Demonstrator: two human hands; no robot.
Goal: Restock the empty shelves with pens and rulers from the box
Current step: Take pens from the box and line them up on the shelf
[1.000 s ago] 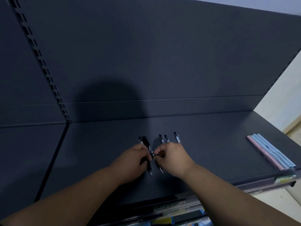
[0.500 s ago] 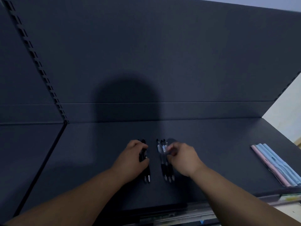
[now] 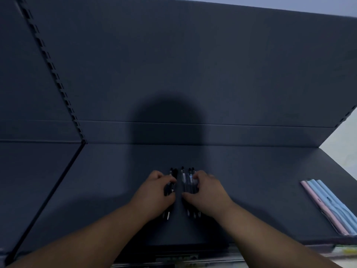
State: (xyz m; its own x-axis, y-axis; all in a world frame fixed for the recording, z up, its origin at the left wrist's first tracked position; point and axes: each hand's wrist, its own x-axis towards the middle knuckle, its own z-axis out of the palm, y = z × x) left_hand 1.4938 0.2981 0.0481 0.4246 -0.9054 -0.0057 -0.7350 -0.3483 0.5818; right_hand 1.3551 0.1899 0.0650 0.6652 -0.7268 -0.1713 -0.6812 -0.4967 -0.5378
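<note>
Two small groups of black and clear pens lie on the dark shelf (image 3: 260, 190), pointing front to back. My left hand (image 3: 154, 192) is curled over the left pens (image 3: 172, 176), fingers closed on them. My right hand (image 3: 204, 190) covers the right pens (image 3: 186, 179), thumb and fingers cupped around their clear barrels. Pen tips stick out below both hands. At the shelf's right end lies a row of pastel rulers (image 3: 328, 206), one pink and the others light blue. The box is out of view.
The shelf's dark back panel (image 3: 193, 74) rises behind the pens, with a slotted upright (image 3: 52, 74) at the left. A second shelf bay (image 3: 29, 180) continues left. The shelf's front edge with price labels (image 3: 173, 260) runs near the bottom.
The pens went from being held together above the shelf to lying in two groups. Both hands now press down on them, and the groups sit closer together than half a second ago.
</note>
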